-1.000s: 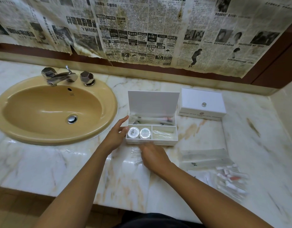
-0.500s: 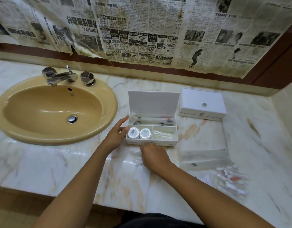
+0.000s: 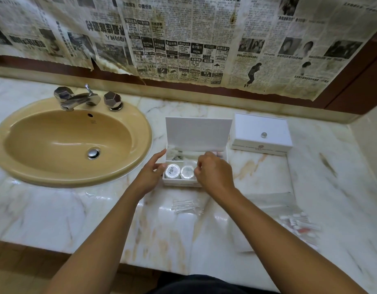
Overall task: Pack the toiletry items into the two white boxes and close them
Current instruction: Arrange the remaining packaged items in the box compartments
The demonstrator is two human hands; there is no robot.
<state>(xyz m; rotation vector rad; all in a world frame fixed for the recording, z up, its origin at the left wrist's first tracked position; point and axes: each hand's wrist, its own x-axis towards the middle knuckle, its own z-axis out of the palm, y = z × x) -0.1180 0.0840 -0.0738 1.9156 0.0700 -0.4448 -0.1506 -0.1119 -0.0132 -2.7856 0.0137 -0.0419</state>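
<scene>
Right hand: right hand (image 3: 215,174) hovers over the front right part of the open white rectangular box (image 3: 225,156), fingers curled and pinched together at the tips; what they hold, if anything, cannot be told.
Left hand: left hand (image 3: 151,174) rests against the box's left end, fingers straight, thumb at the front corner.
Open box: sits on the pale veined marble counter (image 3: 56,209) just right of the tan oval sink (image 3: 73,143); long axis runs left to right, lid (image 3: 197,133) standing upright at the back.
Box contents: two round white-lidded jars (image 3: 180,171) side by side in the front left compartment; wrapped items fill the long rear compartment.
Second box: closed white box with a small silver knob (image 3: 260,134), just right of the open one, same left-to-right axis.
Loose items: clear plastic packet (image 3: 185,205) near the counter's front; blurred clear-wrapped toiletries (image 3: 300,224) well to the right.
</scene>
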